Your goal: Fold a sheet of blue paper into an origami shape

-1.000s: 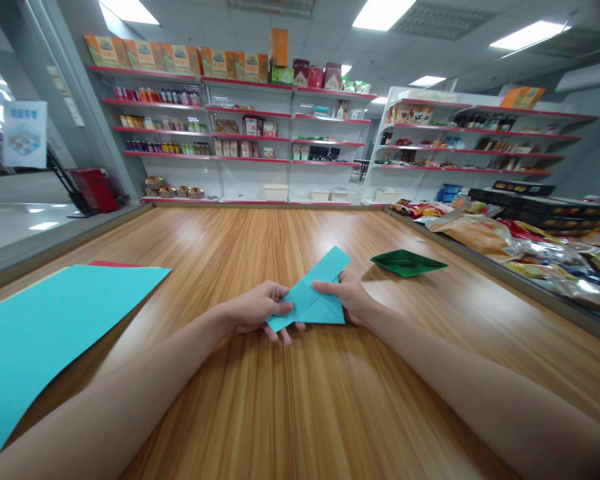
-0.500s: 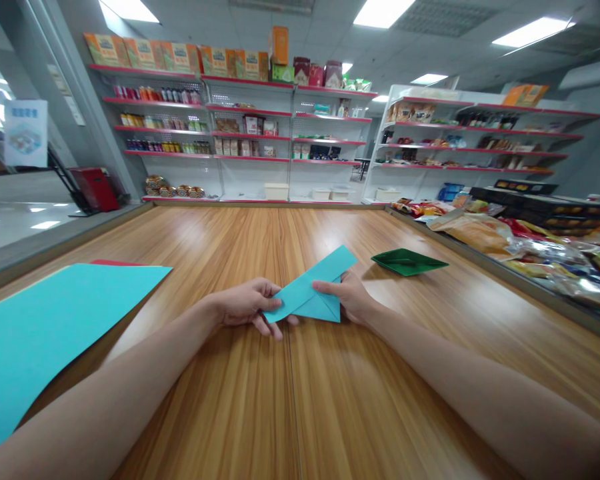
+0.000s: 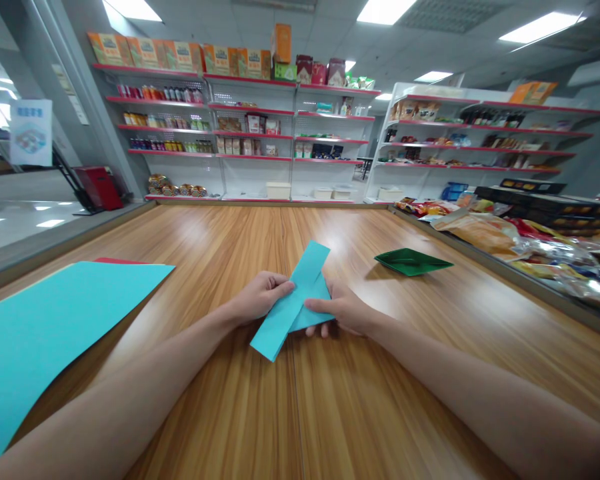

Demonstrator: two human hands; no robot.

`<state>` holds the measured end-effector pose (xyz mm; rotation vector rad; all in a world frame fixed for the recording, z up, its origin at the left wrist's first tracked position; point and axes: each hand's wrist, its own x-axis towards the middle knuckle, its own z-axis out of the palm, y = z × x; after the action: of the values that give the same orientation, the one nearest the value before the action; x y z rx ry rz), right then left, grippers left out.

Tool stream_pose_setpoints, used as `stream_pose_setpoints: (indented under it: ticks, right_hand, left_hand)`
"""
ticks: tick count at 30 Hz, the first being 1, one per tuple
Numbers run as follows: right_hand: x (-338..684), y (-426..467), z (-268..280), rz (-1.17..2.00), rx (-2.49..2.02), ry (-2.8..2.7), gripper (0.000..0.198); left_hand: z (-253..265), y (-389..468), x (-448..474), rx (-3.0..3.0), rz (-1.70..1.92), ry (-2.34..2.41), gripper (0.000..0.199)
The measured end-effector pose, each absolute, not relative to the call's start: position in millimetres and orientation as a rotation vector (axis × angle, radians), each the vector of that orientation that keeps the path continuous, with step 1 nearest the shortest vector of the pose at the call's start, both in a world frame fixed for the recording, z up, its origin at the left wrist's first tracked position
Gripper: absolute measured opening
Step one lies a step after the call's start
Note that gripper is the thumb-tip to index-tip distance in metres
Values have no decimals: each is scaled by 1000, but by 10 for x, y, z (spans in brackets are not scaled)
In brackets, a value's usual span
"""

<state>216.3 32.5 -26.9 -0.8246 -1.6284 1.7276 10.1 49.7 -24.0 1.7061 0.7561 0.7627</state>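
Note:
A folded sheet of light blue paper point(image 3: 296, 293) is held between my two hands above the wooden table. It has a long flat strip slanting from upper right to lower left, with a triangular folded part at its right. My left hand point(image 3: 263, 295) pinches the strip's left edge, thumb on top. My right hand point(image 3: 344, 307) grips the triangular part, thumb on top and fingertips showing beneath. To the right of my hands lies a dark green folded paper boat point(image 3: 413, 262).
Large light blue sheets point(image 3: 75, 313) lie at the left, with a red sheet point(image 3: 123, 261) peeking out behind. The wooden table point(image 3: 220, 233) has a raised rim. Bagged snacks point(image 3: 485, 233) are heaped beyond its right edge. Stocked shelves point(image 3: 250, 157) stand behind.
The blue paper has turned to a steeper slant, its lower end now nearer me. My left hand has shifted from the strip's lower end up to its left edge.

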Motion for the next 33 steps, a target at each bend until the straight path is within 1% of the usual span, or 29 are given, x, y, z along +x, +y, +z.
stream_pose_setpoints:
  ticks: [4, 6, 10, 13, 18, 22, 25, 29, 33]
  right_hand:
    - [2150, 318, -257, 1637, -904, -1684, 44]
    - [2141, 311, -253, 1601, -944, -1683, 44]
    - [2147, 306, -252, 1661, -929, -1657, 43]
    - [2153, 320, -275, 1661, -885, -1673, 41]
    - [2126, 375, -346, 1564, -722, -1446, 31]
    - [2123, 392, -382, 1529, -724, -1476, 28]
    - [2137, 390, -380, 1401, -821, -1464, 28]
    - [2154, 383, -333, 1251, -950, -1391, 33]
    - [2171, 372, -272, 1035, -988, -1505, 26]
  left_hand:
    - [-288, 500, 121, 1619, 685, 726, 40]
    - [-301, 502, 149, 1590, 726, 726, 40]
    - [-276, 499, 183, 1443, 838, 731, 42]
    - [-227, 479, 159, 1379, 767, 693, 43]
    - [-189, 435, 135, 1503, 565, 686, 35]
    - [-218, 429, 182, 1694, 628, 765, 42]
    - [-211, 437, 208, 1886, 593, 804, 41]
    - [-170, 424, 240, 2088, 519, 899, 40]
    - [-162, 394, 277, 2092, 581, 967, 40]
